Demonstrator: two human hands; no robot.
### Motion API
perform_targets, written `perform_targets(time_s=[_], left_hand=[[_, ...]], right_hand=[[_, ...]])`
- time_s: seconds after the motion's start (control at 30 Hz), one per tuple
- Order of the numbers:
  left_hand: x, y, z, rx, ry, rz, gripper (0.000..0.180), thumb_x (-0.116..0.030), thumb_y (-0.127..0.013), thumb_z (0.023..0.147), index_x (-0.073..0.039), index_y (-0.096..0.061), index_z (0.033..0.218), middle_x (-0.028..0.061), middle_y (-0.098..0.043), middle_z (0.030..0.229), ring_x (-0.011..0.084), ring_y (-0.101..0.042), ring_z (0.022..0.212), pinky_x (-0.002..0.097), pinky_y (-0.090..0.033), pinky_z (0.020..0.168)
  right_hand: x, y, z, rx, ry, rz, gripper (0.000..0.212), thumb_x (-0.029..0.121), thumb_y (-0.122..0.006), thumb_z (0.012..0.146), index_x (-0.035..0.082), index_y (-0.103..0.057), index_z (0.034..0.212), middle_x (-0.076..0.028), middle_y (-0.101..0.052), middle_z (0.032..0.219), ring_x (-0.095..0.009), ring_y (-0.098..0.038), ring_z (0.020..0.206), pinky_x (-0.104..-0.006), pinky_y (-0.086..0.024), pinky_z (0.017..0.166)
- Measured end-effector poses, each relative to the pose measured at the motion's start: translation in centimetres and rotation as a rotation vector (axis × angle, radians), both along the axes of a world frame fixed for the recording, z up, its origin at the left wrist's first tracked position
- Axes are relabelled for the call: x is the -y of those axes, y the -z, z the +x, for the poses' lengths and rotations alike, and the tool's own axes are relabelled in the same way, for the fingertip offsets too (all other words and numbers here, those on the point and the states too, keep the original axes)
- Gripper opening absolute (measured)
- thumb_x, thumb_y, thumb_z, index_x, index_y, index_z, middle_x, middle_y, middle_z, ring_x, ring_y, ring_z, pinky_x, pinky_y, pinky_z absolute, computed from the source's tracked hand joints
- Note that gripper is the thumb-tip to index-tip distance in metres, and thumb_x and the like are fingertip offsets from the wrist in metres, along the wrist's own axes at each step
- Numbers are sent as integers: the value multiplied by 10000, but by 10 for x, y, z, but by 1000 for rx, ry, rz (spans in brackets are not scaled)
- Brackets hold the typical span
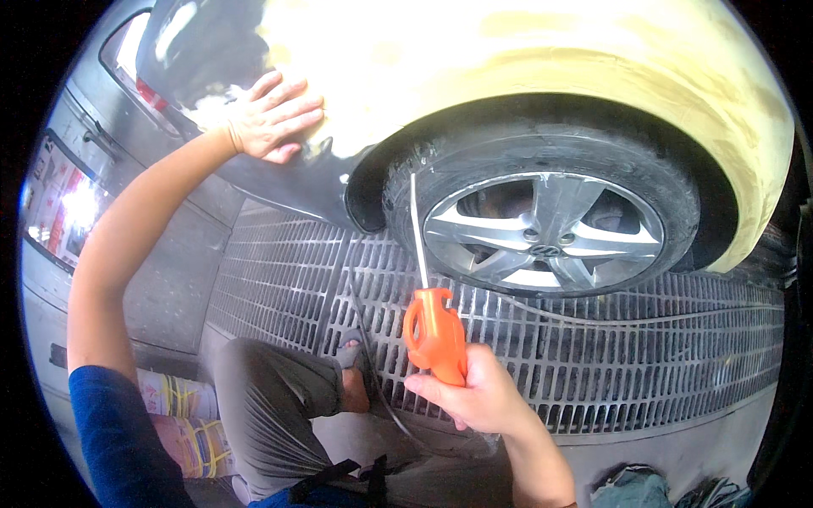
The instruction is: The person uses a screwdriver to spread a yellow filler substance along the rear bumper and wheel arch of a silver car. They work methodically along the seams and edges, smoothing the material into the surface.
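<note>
My right hand (481, 391) is closed round the handle of an orange air blow gun (438, 334) with a long thin metal nozzle. The nozzle points up toward the tyre (415, 199), its tip in front of the sidewall; I cannot tell whether it touches. My left hand (278, 117) lies flat with fingers spread on the car's body panel (373, 76), which is dark at the left and covered in pale yellow filler or primer over the wheel arch. A silver spoked wheel (542, 224) sits below the arch.
A slotted metal floor grating (288, 262) spreads under the car. A dark hose (373, 364) and a paler hose (610, 320) lie across it. Strapped bundles (190, 423) stand beside my left leg. Dark cloth (631, 487) lies at the lower right, and a grey wall stands at the left.
</note>
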State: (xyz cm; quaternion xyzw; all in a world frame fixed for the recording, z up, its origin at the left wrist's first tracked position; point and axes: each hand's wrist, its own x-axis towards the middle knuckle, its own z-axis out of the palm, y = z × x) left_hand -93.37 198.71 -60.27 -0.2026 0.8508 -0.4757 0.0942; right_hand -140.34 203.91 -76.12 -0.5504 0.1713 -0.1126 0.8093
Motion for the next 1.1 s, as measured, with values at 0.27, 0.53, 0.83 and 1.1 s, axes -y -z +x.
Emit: perform_targets(time_s=[0.27, 0.53, 0.83, 1.1], left_hand=[[0, 0, -2, -11, 2, 19, 622, -415, -474, 894, -118, -553, 1434, 79, -516, 1508, 316, -391, 1456, 505, -137, 1242], [0, -5, -6, 31, -5, 57, 652, -426, -518, 895, -107, -525, 1463, 103, -470, 1545, 342, -334, 1489, 530, -148, 1229], [17, -13, -79, 101, -48, 129, 651, -399, -444, 940, -140, -430, 1537, 65, -413, 1592, 254, -372, 1473, 453, -230, 1217], [23, -22, -118, 12, 44, 165, 549, -362, -428, 967, -136, -560, 1450, 79, -528, 1501, 258, -465, 1406, 454, -182, 1222]], right_hand=[[0, 6, 4, 4, 75, -84, 141, 115, -710, 916, 1, -649, 973, 30, -559, 593, -49, -492, 410, -223, -395, 390], [-13, 4, 4, -179, 662, -973, 429, 102, -725, 840, -26, -537, 1204, -112, -608, 894, -281, -581, 855, -401, -452, 809], [-19, 0, -38, -400, 997, -1107, 241, 157, -715, 876, -9, -640, 1034, -179, -672, 827, -366, -667, 679, -433, -540, 626], [7, -34, -96, -466, 1260, -891, 346, 255, -636, 998, -47, -688, 1157, -8, -635, 719, -74, -538, 648, -268, -452, 603]])
